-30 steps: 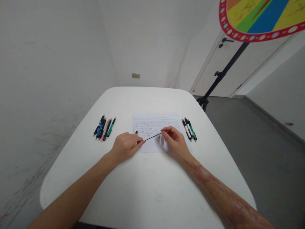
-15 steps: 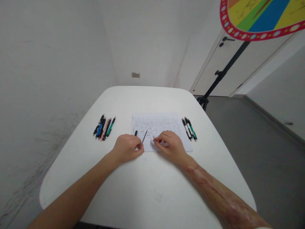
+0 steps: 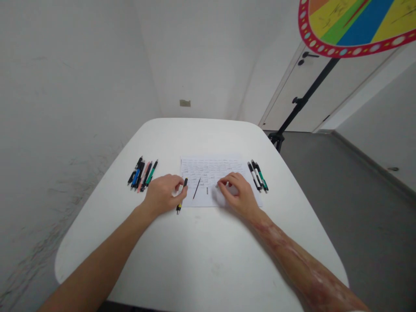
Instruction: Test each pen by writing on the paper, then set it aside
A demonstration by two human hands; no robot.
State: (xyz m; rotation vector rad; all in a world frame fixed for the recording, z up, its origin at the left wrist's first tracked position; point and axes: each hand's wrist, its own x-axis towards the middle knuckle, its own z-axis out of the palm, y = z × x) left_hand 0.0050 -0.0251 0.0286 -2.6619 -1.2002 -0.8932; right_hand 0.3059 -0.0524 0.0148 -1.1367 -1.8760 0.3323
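My left hand (image 3: 164,193) has its thumb and index finger closed around a black and yellow pen (image 3: 179,208), which slants at the left edge of the written paper (image 3: 238,201). Just right of that hand, a thin dark pen refill (image 3: 196,189) lies on the sheet. A small spring (image 3: 207,190) rests between the two hands. Over the paper's right half, my right hand (image 3: 238,193) makes a pinch with thumb and index finger. Something small and pale shows at its fingertips, too tiny to name.
Several pens (image 3: 142,175) lie in a cluster on the left of the white table (image 3: 208,251). More pens (image 3: 258,177) lie right of the paper. Beyond the table stands a colourful wheel (image 3: 357,26) on a black stand (image 3: 305,97), near a door.
My left hand has moved left, off the refill and onto the black and yellow pen. My right hand has shifted slightly right, and the spring now lies uncovered on the paper.
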